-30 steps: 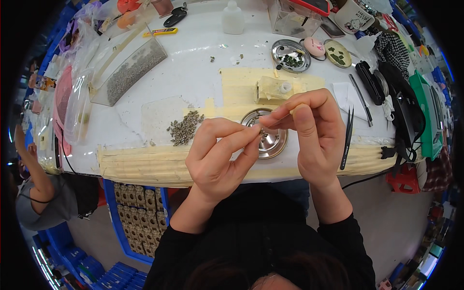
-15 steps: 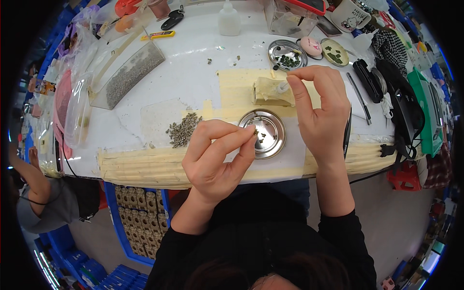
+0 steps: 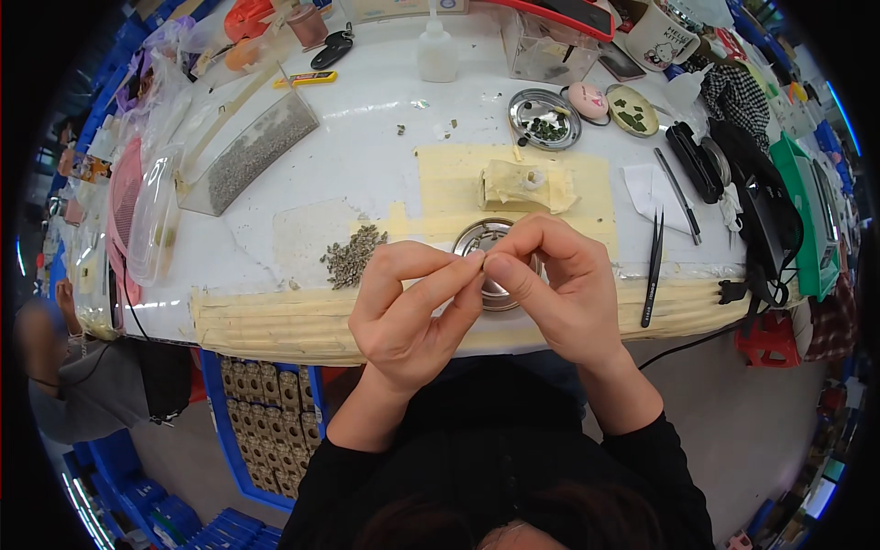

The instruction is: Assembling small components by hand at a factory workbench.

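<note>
Where left hand (image 3: 403, 316) meets right hand (image 3: 570, 291), a fragment (image 3: 484, 260) seems pinched.

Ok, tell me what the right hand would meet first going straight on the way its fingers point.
The left hand, most likely: its fingertips, or the tiny piece they seem to pinch, lie just ahead of the right hand. Depth leaves any gap unclear.

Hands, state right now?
Left hand: pinched closed on a tiny piece, too small to identify.
Right hand: at the same spot; open or closed can't be told.
</note>
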Motion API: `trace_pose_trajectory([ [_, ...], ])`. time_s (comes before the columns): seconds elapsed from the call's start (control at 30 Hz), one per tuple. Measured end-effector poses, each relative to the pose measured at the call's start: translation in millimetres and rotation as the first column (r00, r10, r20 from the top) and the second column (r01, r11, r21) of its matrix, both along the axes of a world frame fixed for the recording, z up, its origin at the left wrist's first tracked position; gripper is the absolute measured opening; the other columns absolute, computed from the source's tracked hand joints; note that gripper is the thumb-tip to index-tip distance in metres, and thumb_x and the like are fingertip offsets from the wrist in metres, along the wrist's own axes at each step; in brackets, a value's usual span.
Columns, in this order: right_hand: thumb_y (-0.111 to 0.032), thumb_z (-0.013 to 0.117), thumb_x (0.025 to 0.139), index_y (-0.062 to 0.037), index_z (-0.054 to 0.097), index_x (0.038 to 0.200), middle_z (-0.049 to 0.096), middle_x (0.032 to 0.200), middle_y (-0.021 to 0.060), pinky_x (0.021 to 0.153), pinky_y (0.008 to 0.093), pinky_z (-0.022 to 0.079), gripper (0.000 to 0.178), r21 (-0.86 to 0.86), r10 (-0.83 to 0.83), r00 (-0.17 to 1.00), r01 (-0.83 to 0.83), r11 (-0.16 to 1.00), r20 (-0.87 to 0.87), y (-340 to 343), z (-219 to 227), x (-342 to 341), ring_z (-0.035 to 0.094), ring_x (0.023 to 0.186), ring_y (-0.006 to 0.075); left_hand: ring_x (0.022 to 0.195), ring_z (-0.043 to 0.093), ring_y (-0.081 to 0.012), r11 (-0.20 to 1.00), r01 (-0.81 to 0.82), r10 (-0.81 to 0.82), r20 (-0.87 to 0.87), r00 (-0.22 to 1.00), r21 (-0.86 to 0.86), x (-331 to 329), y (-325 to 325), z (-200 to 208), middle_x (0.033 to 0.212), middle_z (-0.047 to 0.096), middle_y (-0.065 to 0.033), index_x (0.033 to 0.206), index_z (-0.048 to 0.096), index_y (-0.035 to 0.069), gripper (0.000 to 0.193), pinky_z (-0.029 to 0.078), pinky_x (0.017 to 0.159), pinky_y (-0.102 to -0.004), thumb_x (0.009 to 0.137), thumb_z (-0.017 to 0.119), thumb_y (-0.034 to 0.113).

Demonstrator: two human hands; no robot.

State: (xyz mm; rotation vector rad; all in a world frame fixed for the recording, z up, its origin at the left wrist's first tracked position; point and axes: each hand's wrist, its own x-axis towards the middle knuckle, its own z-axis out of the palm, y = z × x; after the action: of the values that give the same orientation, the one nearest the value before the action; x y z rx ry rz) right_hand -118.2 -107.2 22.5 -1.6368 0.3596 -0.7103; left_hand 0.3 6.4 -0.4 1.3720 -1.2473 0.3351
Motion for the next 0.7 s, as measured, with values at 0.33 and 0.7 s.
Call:
trace_pose_trajectory([
  [0.33,-0.011,0.082,0.072,-0.0087,0.076,0.103,0.062,0.083,-0.0006,0.064,0.0293,0.041,0.032,-0.807,-0.24,0.941,0.33,0.49,0.24,13.7,-4.9,-4.3,0.053,0.074,0.0186,0.074,0.06,-0.0194,0.999,-0.011,0.014,-0.097,0.995,0.031,0.1,-0.9,-3.0,0.086,0.065,-0.006,0.095,0.074,0.001,0.027,0.046,0.063,-0.0292,0.07,0.08,-0.007],
  [0.7,-0.008,0.076,0.086,-0.0013,0.073,0.094,0.063,0.083,0.0068,0.067,0.0264,0.046,0.011,0.159,-0.021,0.998,0.012,0.987,0.051,9.6,-9.1,-2.6,0.057,0.073,0.0166,0.075,0.061,-0.0194,1.0,0.023,-0.023,0.009,1.0,-0.001,-0.2,-2.4,-1.6,0.086,0.065,-0.0056,0.097,0.074,0.0,0.032,0.046,0.062,-0.0296,0.067,0.08,-0.008],
])
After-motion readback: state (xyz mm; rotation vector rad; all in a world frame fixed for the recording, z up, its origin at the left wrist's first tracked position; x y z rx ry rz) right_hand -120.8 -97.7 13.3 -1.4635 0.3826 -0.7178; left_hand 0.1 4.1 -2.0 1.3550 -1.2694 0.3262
